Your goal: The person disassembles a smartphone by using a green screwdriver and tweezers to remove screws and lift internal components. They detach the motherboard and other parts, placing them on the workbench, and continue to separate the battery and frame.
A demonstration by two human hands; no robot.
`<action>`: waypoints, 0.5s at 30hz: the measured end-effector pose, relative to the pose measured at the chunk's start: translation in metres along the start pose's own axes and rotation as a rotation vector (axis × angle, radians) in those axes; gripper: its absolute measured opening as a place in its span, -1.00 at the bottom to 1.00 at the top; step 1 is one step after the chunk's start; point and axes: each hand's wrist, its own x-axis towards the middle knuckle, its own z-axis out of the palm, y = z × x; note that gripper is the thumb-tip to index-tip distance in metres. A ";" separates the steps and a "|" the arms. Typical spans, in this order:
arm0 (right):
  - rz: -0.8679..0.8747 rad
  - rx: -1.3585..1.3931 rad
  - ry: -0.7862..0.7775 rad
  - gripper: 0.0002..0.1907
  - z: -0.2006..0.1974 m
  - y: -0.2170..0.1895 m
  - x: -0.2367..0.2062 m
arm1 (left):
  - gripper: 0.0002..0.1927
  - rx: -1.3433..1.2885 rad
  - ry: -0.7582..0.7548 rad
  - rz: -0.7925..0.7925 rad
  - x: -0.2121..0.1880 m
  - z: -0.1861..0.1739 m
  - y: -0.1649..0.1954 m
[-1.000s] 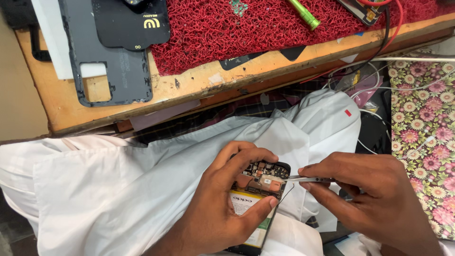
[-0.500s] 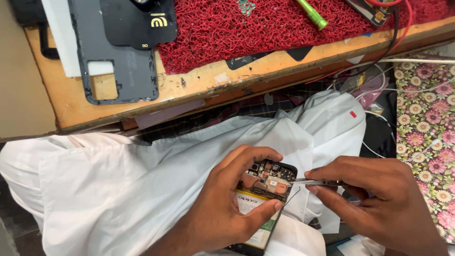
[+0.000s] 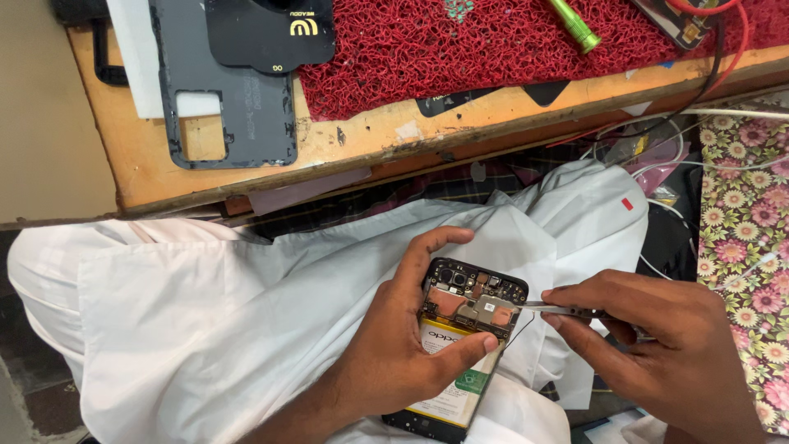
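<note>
One opened phone (image 3: 462,345) is held over the lap, on white cloth (image 3: 205,329), below the front edge of the desk (image 3: 370,140). Its back is off, so that the circuit board at the top and the battery below it are exposed. The phone is gripped by the left hand (image 3: 394,362): the thumb is pressed across the battery, and the index finger is curled over the top left corner. One pair of tweezers (image 3: 559,310) is pinched in the closed right hand (image 3: 666,353), with the tip laid against the right edge of the board.

On the desk, one dark grey back cover (image 3: 238,107) with a rectangular cut-out is seen lying flat at the left, partly overlapped by one black panel (image 3: 263,37) above it. Just beside them one red mesh mat (image 3: 460,41) is spread, and on it one green pen-like tool (image 3: 574,25) is laid. One red wire (image 3: 723,8) and one black cable (image 3: 707,82) are seen at the right end of the desk. One flowered cloth (image 3: 748,230) is seen at the far right.
</note>
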 end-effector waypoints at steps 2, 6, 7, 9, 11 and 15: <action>-0.031 -0.011 0.034 -0.77 0.001 -0.001 0.000 | -0.16 0.009 -0.001 0.021 0.000 0.000 -0.002; -0.048 -0.025 0.051 -0.78 0.002 -0.003 -0.002 | -0.21 0.007 0.001 0.021 0.001 0.000 -0.003; -0.040 -0.028 0.053 -0.78 0.002 -0.003 -0.002 | -0.22 0.012 0.004 0.012 0.001 0.001 -0.003; -0.025 -0.032 0.060 -0.77 0.002 -0.003 -0.003 | -0.23 0.004 0.002 0.018 0.001 0.001 -0.003; -0.045 -0.020 0.064 -0.76 0.003 -0.002 -0.003 | -0.23 -0.004 0.002 0.017 0.000 0.000 -0.004; -0.057 0.054 0.062 -0.77 0.002 0.003 -0.003 | -0.23 -0.027 -0.009 0.020 0.001 0.000 -0.006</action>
